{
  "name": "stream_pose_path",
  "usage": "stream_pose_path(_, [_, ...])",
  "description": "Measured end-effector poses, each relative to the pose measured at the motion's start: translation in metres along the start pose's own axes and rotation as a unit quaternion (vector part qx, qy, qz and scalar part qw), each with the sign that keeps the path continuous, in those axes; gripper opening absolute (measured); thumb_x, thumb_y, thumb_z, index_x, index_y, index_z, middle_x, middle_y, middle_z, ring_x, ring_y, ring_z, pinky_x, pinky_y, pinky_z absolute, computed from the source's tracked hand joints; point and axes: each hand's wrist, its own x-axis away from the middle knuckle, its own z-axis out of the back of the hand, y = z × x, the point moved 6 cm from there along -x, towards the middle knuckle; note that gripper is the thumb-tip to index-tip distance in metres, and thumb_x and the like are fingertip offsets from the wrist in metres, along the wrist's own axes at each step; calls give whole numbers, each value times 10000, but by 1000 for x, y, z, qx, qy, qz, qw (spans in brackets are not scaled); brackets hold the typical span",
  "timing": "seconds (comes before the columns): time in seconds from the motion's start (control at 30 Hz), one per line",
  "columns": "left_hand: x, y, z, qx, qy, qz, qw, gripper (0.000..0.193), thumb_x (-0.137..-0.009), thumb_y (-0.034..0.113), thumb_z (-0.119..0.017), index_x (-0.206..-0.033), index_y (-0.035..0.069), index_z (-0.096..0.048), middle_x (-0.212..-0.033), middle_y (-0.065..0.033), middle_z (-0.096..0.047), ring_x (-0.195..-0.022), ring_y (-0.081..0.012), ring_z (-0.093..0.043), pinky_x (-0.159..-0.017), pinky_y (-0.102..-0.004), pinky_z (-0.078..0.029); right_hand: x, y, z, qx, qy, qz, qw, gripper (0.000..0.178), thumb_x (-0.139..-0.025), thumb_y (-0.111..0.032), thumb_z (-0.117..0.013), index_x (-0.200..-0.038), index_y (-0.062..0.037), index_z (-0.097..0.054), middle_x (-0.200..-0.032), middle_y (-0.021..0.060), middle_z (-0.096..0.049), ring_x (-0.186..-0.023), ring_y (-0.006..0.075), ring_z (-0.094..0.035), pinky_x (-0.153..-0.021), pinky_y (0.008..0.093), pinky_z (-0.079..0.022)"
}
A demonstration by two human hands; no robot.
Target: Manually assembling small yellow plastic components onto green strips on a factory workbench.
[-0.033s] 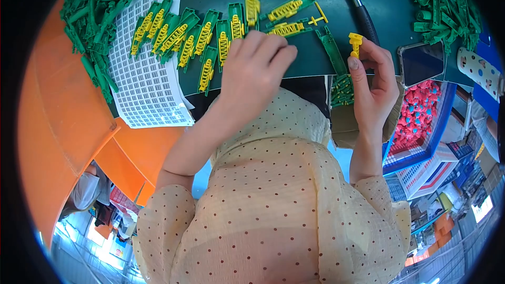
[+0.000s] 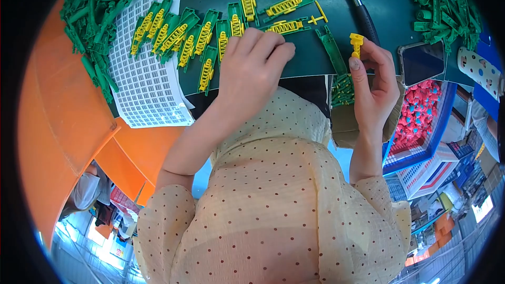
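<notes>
My right hand (image 2: 374,87) pinches a small yellow plastic piece (image 2: 356,43) between thumb and fingers, upright above the table's near edge. A bare green half-casing (image 2: 331,50) lies just left of it. My left hand (image 2: 251,68) is curled over the table, its fingertips hidden beneath. Right beyond its knuckles is a green half-casing with a ribbed yellow insert (image 2: 246,1); whether the fingers touch it is hidden. Several similar filled casings (image 2: 206,37) fan out to the left. Two more filled casings (image 2: 284,7) lie to the right, beside a thin yellow cross-shaped piece (image 2: 317,16).
Green casings are heaped at far left (image 2: 97,16) and far right (image 2: 442,8). Printed white sheets (image 2: 144,79) lie under some filled casings. A black-handled metal tool (image 2: 365,23) and a phone (image 2: 422,63) are near my right hand. Below stands a blue crate (image 2: 439,131) of red pieces.
The filled casing beyond my left hand, blurred before, now appears sharp, a little farther left and tilted. My left hand has shifted slightly left. My right hand is almost unchanged.
</notes>
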Motion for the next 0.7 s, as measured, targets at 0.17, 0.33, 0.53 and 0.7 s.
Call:
stream_pose_path(0.17, [-20, 24, -5, 35, 64, -73, 995, 236, -745, 104, -642, -980, 89, -662, -986, -7, -596, -920, -183, -552, -729, -328, -412, 3, 0, 4, -9, 32, 8, 999, 291, -881, -14, -725, -1165, 13, -666, -1057, 97, -656, -863, 144, -606, -779, 256, -505])
stream_pose_path(0.33, [-29, 34, -22, 34, -92, -87, 991, 341, -766, 121, -727, -1104, 94, -693, -1093, -16, -672, -987, -210, -592, -814, -362, -451, 1, -7, 8, 8, 32, 27, 999, 293, -869, -3, -733, -1156, 8, -672, -1071, 100, -660, -895, 156, -609, -813, 272, -505])
stream_pose_path(0.53, [-15, 22, -11, 108, 6, -4, 994, 430, -712, 145, -766, -1127, 89, -665, -1064, -8, -638, -965, -197, -568, -761, -345, -422, 3, -15, 6, 99, -47, 85, 990, 305, -854, 31, -727, -1154, -4, -680, -1093, 106, -654, -977, 197, -615, -875, 300, -492])
stream_pose_path(0.7, [-1, 16, -10, 119, 20, 36, 992, 453, -715, 143, -803, -1138, 72, -657, -1041, -20, -639, -941, -216, -570, -769, -349, -430, 1, -19, -6, 163, -118, 122, 972, 307, -823, 45, -724, -1113, -54, -706, -1061, 101, -632, -976, 251, -607, -848, 328, -490])
